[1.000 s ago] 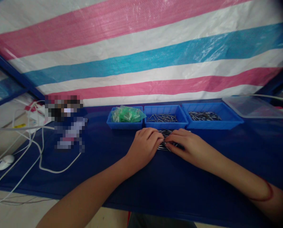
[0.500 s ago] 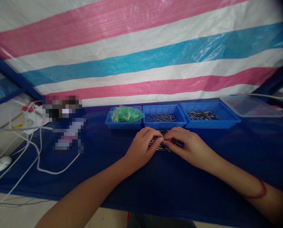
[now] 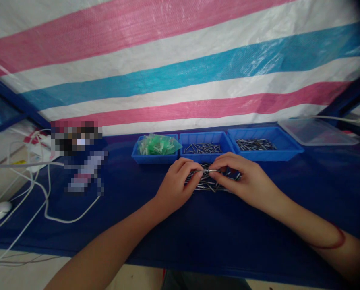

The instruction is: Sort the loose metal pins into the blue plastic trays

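Tabletop point(image 3: 216, 233) bears metal pieces point(image 3: 208, 184) before striped sheeting point(image 3: 180, 76).

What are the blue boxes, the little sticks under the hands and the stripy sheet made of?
Blue bins: probably moulded plastic, slightly glossy, with ribbed inner walls.
Thin rods: most likely metal, smooth and silvery, because they catch bright glints.
Striped sheet: perhaps woven plastic; it's shiny, creased and finely textured.

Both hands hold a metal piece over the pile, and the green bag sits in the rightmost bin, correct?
No: the head view shows the green bag in the leftmost bin. The left hand and right hand do hold a metal piece over the pile.
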Demonstrator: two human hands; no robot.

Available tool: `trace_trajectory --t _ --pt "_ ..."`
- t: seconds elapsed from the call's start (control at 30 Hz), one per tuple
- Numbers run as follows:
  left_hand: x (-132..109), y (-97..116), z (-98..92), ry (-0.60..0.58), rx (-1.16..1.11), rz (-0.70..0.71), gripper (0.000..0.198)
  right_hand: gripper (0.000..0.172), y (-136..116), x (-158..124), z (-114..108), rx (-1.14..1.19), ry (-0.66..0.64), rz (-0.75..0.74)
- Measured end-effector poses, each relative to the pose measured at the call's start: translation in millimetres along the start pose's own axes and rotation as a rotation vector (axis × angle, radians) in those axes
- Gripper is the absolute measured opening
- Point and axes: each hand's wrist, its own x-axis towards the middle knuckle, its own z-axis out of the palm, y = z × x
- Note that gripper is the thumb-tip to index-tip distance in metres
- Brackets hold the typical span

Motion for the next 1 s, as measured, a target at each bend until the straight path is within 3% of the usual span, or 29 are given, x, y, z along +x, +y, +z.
trace_trajectory --t 0.27,0.4,0.5,0.57,0.77,0.9,1.0 --pt "-3.0 -2.8 2.5 -0.106 0.093 -0.026 0.022 0.014 2.0 4.1 -12.4 -0.040 0.003 -0.005" --pt "-4.1 -3.2 2.3 -0.178 0.168 -0.004 0.031 0.017 17.8 13.0 -47.2 -0.290 0.211 0.043" --pt "-4.4 -2.6 1.9 -0.230 0.227 0.038 0.030 0.019 35.5 17.3 -75.8 -0.617 0.413 0.108" --pt "-4.7 -2.6 2.0 -0.266 0.251 0.071 0.028 0.021 49.2 17.5 -89.1 -0.790 0.469 0.154" --pt "-6.5 -5.6 3.8 -0.356 0.288 0.113 0.024 0.035 86.2 12.0 -102.0 -1.179 0.355 0.354" --pt "-7.5 -6.4 3.9 -0.383 0.301 0.116 0.019 0.039 90.2 12.5 -103.0 -1.152 0.397 0.434" --pt "-7.8 -5.8 2.8 -0.375 0.335 0.108 0.017 0.033 83.4 16.1 -98.2 -1.082 0.440 0.337"
